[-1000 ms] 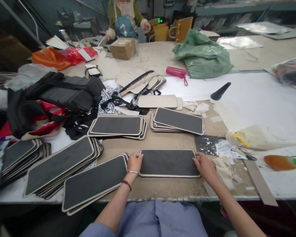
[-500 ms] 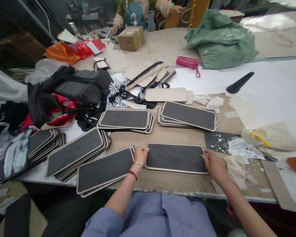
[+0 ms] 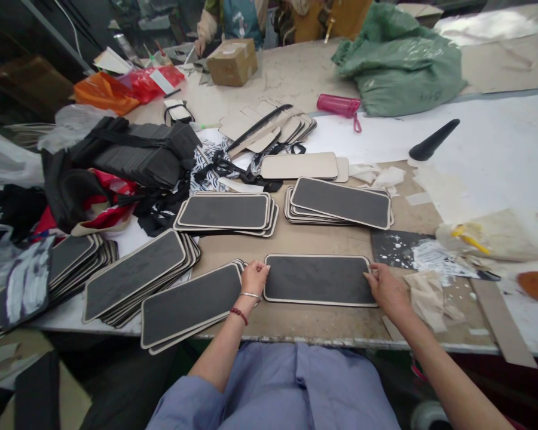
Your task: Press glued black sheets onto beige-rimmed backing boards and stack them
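Observation:
A dark rectangular panel with a cream border (image 3: pixel 319 279) lies flat near the table's front edge. My left hand (image 3: pixel 254 278) grips its left end and my right hand (image 3: pixel 385 288) grips its right end. Just left of my left hand is a fanned stack of the same panels (image 3: pixel 190 304). More stacks lie further left (image 3: pixel 134 276) and behind (image 3: pixel 224 212), (image 3: pixel 339 202).
A heap of black fabric and straps (image 3: pixel 130 158) covers the left of the table. Paper scraps and a plastic bag (image 3: pixel 488 242) lie at right. A green sack (image 3: pixel 399 60), pink case (image 3: pixel 338 105) and cardboard box (image 3: pixel 232 61) sit far back, where another person works.
The view has tilted down and shifted a little. Both hands stay at the ends of the same panel, which lies in the same spot.

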{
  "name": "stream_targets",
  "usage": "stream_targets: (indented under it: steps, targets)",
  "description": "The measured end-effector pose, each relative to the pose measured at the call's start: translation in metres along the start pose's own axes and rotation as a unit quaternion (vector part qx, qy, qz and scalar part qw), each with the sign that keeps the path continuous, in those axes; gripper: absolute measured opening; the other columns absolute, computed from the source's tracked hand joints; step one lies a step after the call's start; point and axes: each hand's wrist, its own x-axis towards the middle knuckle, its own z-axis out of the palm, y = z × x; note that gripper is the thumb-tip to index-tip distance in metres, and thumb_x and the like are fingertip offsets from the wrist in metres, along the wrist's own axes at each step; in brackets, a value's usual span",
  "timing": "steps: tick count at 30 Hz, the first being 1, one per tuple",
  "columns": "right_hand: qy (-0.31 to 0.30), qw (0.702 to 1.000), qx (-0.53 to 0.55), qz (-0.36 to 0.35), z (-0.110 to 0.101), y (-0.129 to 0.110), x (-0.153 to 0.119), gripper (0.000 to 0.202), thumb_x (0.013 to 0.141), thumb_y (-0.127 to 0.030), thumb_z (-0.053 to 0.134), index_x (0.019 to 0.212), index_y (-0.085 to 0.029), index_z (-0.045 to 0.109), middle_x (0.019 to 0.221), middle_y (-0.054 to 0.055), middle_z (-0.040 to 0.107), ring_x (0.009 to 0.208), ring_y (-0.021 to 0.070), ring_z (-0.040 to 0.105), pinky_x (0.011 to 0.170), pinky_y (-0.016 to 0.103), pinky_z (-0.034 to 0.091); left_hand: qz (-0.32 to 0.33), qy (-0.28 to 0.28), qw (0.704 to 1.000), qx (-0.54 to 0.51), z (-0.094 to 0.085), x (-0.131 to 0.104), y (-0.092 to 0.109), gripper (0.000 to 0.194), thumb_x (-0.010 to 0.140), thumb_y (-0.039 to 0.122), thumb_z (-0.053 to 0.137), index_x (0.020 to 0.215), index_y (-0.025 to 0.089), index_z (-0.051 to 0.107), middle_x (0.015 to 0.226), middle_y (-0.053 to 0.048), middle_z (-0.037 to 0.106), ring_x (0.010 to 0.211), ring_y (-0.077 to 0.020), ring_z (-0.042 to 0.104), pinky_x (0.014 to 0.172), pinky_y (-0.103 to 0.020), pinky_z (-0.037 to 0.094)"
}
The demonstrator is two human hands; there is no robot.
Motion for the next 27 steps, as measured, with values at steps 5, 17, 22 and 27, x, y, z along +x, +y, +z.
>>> stream_targets:
  steps: [5,17,22,27]
  targets:
    - [0.001,1.0,0.004,-0.002,-0.001,0.0,-0.003,0.02,0.082,-0.025,0.048,0.1,-0.017,0.05,0.074,0.005,0.064,0.067,0.0197,0.062,0.059,0.028,0.04,0.046,0.034,0.997,0.05,-0.003,-0.011,0.007,0.003,0.074,0.019,0.056,0.075,0.016,0.057,0.056,0.003,0.052,0.053,-0.0147,0.052,0.058,-0.027,0.042]
    - [0.001,1.0,0.019,0.011,0.001,-0.002,-0.008,0.021,0.085,-0.019,0.047,0.105,-0.015,0.048,0.082,0.007,0.065,0.074,0.0174,0.061,0.066,0.026,0.04,0.441,0.037,0.841,0.312,0.016,-0.011,-0.002,0.058,0.072,-0.006,0.034,0.116,0.024,0.058,0.111,-0.011,0.054,0.103,-0.0243,0.046,0.086,-0.038,0.044]
    - [-0.008,1.0,0.024,0.015,-0.001,-0.003,-0.008,0.021,0.085,-0.018,0.047,0.105,-0.015,0.048,0.081,0.006,0.065,0.074,0.0162,0.061,0.065,0.024,0.039,0.428,0.049,0.844,0.319,0.016,-0.016,0.004,0.042,0.079,0.007,0.041,0.114,0.021,0.06,0.11,-0.013,0.055,0.101,-0.0264,0.047,0.086,-0.041,0.045]
    - [-0.011,1.0,0.021,0.011,-0.003,-0.003,-0.008,0.021,0.085,-0.018,0.046,0.106,-0.015,0.048,0.08,0.007,0.065,0.074,0.0165,0.061,0.065,0.024,0.039,0.393,0.065,0.854,0.335,0.022,-0.032,0.013,0.039,0.086,0.035,0.046,0.118,0.016,0.056,0.117,-0.017,0.05,0.109,-0.0315,0.044,0.087,-0.046,0.043]
